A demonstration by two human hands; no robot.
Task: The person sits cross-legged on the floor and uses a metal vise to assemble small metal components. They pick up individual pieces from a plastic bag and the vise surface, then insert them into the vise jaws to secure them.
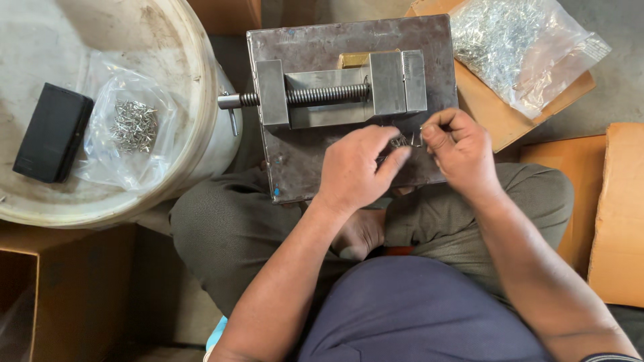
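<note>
Both hands meet at the near edge of the grey steel plate [288, 171]: the left hand [352, 167] pinches small thin wire pieces [401, 141], the right hand [459, 151] nips one. The screw vise [342, 87] grips a brass block [354, 59]; clear bags of pieces wait either side.

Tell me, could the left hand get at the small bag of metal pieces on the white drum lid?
Probably yes: the left hand has open space toward the small bag lying uncovered on the drum lid, though its fingers hold small wire pieces.

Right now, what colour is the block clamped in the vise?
Brass-yellow: the block sits against the grey steel vise, seen in the head view.
</note>
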